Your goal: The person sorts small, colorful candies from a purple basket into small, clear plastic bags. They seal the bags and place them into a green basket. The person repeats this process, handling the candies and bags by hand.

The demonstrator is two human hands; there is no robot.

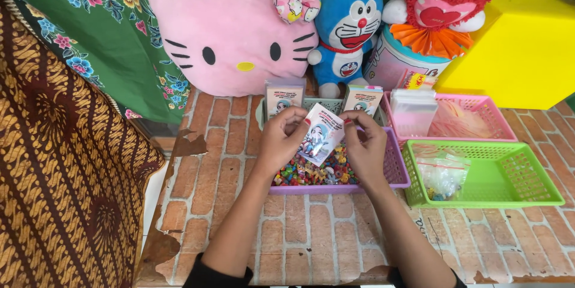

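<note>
Hands — left, right — both pinching printed packet | below: purple bead basket | beside: green basket, pink basket

Both forearms reach forward, left hand and right hand raised, fingers pinched.

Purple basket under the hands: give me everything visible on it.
The purple basket is a rectangular tray of slotted plastic, as it looks. It sits flat on the brick-patterned tabletop, filled with small multicoloured beads. The green basket stands close by on one side, a pink one behind. The left hand and right hand hold a small printed packet above it.
</note>
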